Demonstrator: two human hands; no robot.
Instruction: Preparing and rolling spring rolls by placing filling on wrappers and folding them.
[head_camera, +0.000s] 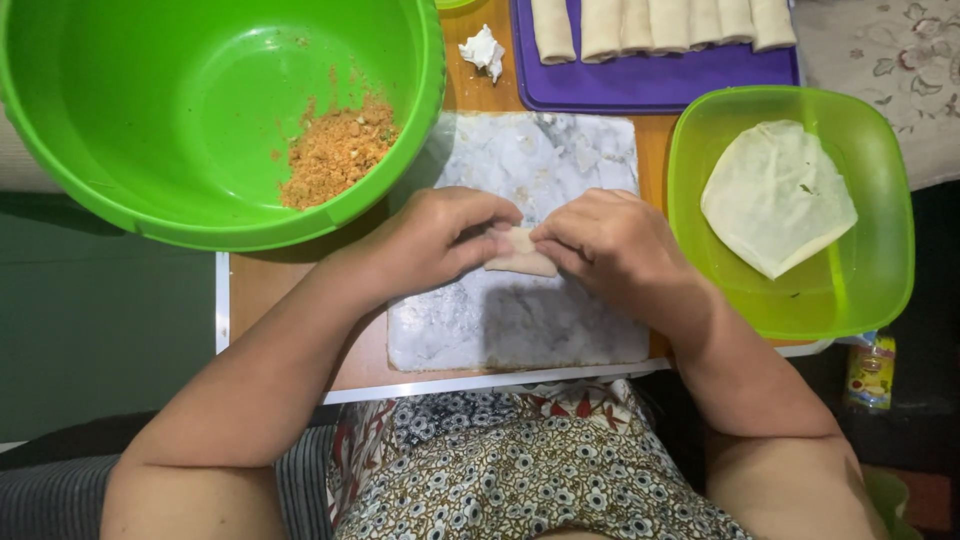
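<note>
I see my left hand (435, 240) and right hand (610, 243) both pinching a small pale dough roll (520, 257) between them, its long axis left-right, on the white marble slab (530, 320).

Both hands (520, 245) on a pale wrapper roll (522, 256) atop a marble slab (520, 320)

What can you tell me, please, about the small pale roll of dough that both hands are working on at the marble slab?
The small pale roll of dough is a cream-coloured, soft-looking wrapper rolled into a short, stubby cylinder. It lies flat and roughly crosswise on the white-grey marble slab, near the slab's middle. The left hand pinches its left end and the right hand its right end, with fingertips meeting over the top, so only the lower middle stretch shows. Its filling, if any, is hidden.
</note>
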